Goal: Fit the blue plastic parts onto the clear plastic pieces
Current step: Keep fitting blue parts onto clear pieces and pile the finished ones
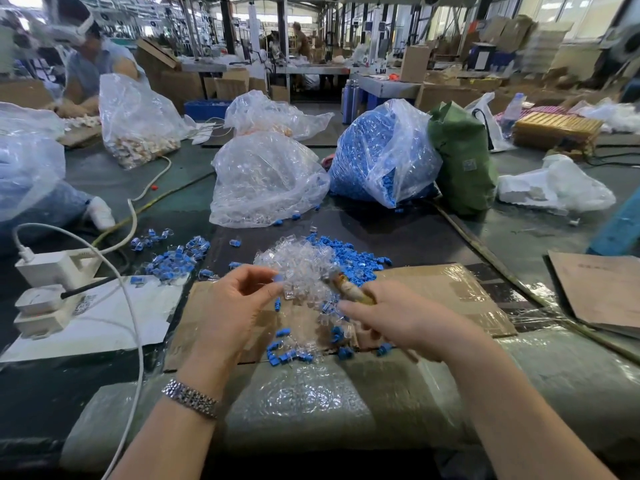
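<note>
A heap of clear plastic pieces (298, 263) lies on the cardboard sheet (450, 289) in front of me, with loose blue plastic parts (356, 259) piled at its right. My left hand (235, 303) pinches a clear piece (289, 292) between thumb and fingers at the heap's near edge. My right hand (405, 322) grips a short stick-like tool (348, 288) that points into the heap. More blue parts (289, 355) lie near the cardboard's front edge. Fitted blue-and-clear pieces (173, 258) are scattered at the left.
Behind stand a bag of clear pieces (263, 181), a bag of blue parts (381, 154) and a green bag (464, 157). A white power strip (52, 271) with cables sits at the left. Another person (90, 64) works at the far left. Bubble wrap (311, 403) covers the near edge.
</note>
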A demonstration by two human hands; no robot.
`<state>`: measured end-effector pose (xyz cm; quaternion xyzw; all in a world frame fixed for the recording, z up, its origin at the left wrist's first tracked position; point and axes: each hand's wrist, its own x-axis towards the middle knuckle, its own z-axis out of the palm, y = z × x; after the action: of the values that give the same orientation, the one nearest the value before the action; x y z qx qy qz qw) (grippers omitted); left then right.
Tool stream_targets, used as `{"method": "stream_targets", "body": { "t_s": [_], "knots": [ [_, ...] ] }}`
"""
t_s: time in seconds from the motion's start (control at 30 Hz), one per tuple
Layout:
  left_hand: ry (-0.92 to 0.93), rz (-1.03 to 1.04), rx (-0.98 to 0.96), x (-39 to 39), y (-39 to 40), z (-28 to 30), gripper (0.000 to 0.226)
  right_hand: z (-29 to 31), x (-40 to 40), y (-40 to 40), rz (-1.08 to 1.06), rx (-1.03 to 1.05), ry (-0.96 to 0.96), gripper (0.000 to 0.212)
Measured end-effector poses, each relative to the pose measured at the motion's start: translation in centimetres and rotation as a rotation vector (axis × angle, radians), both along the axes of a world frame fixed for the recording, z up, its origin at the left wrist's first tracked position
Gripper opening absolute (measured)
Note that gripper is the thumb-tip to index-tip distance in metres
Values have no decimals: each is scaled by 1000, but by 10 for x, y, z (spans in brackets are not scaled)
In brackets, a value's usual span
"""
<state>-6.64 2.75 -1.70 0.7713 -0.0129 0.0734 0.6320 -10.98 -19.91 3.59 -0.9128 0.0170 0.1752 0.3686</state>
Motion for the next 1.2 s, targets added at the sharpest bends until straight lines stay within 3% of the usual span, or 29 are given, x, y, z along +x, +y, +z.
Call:
{"method": "stream_targets", "body": {
  "t_s": [0.13,0.23,0.4,0.53,0.7,0.77,0.87,0.93,1.03,1.2],
  "knots": [
    [-107,414,332,16,35,-3,20,-2,8,-34,-197,-385,-175,35],
    [-119,525,495,23,47,-3,34,-13,15,-51,-301,-596,-178,40],
    [-130,169,470,6,12,-2,9,-29,21,-54,-421,-700,-108,59],
    [-89,-119,492,-3,-18,-7,13,-37,22,-47,-395,-788,-91,76],
    [-70,-277,566,-4,-33,-12,12,-31,18,-45,-361,-786,-123,74],
    [-77,-292,618,-3,-37,-14,12,-25,16,-42,-323,-748,-237,58],
    [-88,-303,694,0,-41,-18,17,-20,14,-33,-134,-508,-361,18],
    [-113,-297,742,1,-45,-18,21,-21,14,-23,1,-432,-328,23],
    [-141,-270,783,2,-49,-19,20,-30,18,-14,101,-498,-340,35],
    [-163,-241,799,0,-47,-20,14,-41,24,-13,56,-448,-396,20]
  ]
}}
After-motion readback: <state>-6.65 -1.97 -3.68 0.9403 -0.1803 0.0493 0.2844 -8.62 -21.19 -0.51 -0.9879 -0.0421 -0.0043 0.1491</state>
